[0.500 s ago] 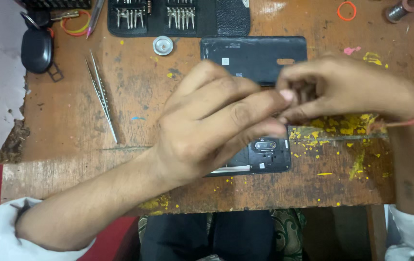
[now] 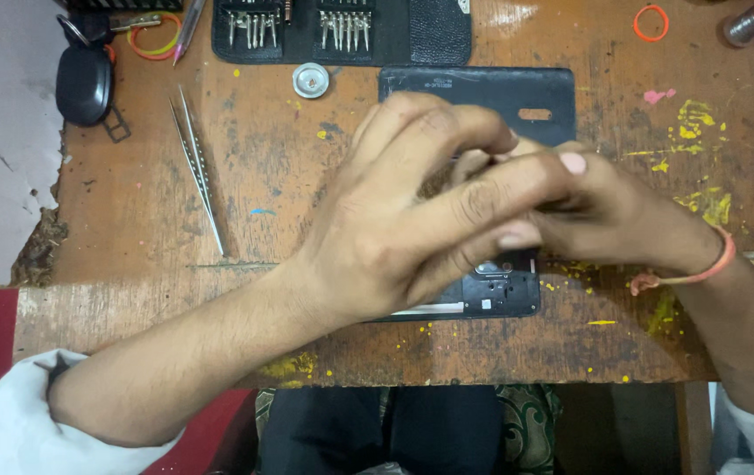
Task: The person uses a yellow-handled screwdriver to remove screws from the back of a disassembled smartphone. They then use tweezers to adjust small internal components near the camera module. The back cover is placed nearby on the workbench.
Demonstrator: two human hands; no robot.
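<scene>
My left hand (image 2: 395, 229) reaches across from the left, and its long fingers lie over my right hand (image 2: 623, 220). The fingertips of both meet just above an opened black phone (image 2: 505, 295) that lies flat on the wooden table (image 2: 131, 290). Only the phone's near corner, with its bare inner frame, shows below my hands. Whatever sits between the fingers is hidden. A black back cover (image 2: 483, 92) lies flat just beyond my hands. An orange thread band (image 2: 702, 268) circles my right wrist.
Steel tweezers (image 2: 197, 167) lie to the left. A black bit-set case (image 2: 342, 31) sits at the far edge, with a small round metal disc (image 2: 311, 79) before it. A black pouch (image 2: 84, 84) is at far left, an orange rubber ring (image 2: 651, 22) far right.
My left hand has slid further right over my right hand, and its fingers now cover the spot where the fingertips met. The phone has not moved.
</scene>
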